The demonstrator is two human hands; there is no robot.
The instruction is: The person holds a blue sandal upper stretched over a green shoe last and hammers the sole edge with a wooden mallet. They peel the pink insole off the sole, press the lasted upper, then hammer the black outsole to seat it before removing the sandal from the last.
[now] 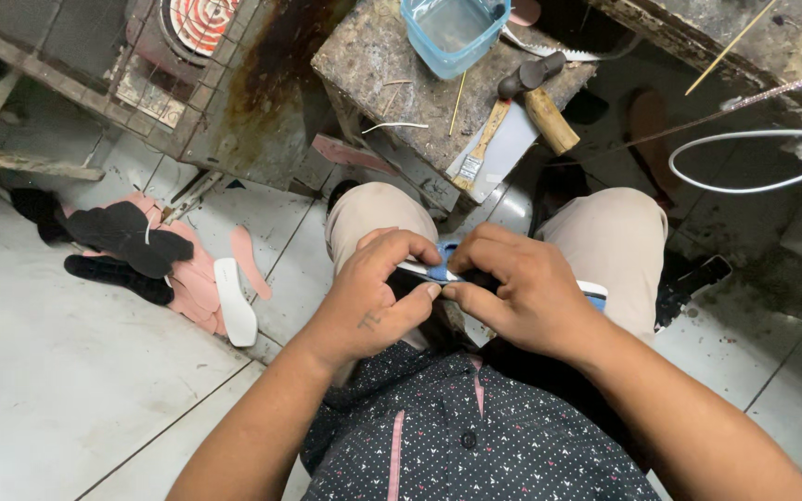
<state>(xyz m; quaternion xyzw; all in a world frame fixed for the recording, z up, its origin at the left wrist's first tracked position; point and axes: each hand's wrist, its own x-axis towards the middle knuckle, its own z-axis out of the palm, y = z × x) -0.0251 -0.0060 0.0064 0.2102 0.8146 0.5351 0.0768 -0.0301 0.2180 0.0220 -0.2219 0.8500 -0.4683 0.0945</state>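
Observation:
I sit with both hands together over my lap. My left hand (378, 292) pinches the near end of a blue and white shoe sole (438, 271) between thumb and fingers. My right hand (522, 292) closes over the same sole from the right, and its other end (592, 294) sticks out past my right knuckles. Most of the sole is hidden under my fingers.
A worn grey work block (392, 70) stands ahead with a clear blue tub (452, 32), a hammer (540, 97) and a small brush (477, 148). Pink, black and white sole cut-outs (178, 269) lie on the tiled floor at left. A white cable (744, 162) loops at right.

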